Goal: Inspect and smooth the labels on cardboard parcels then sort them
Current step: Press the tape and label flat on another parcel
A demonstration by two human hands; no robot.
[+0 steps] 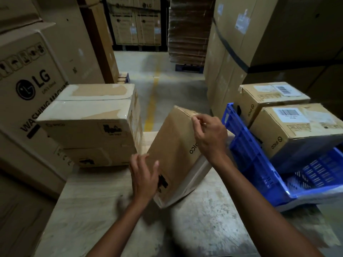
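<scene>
A brown cardboard parcel [174, 145] stands tilted on one lower edge in the middle of the wooden table [96, 210]. My right hand [209, 138] grips its upper right edge, fingers curled over the top. My left hand [143, 175] presses flat against its lower left side, fingers spread. No label shows on the faces turned to me. Two parcels are stacked at the left, the upper one [89, 115] with a pale taped top. Two more parcels [269, 97] [298, 125] with barcode labels sit in a blue plastic crate [250, 160] at the right.
A large washing-machine carton [31, 86] stands at the left. Tall cartons [259, 43] rise behind the crate. An aisle with a yellow floor line [152, 101] runs ahead to a pallet of flat cardboard [187, 30].
</scene>
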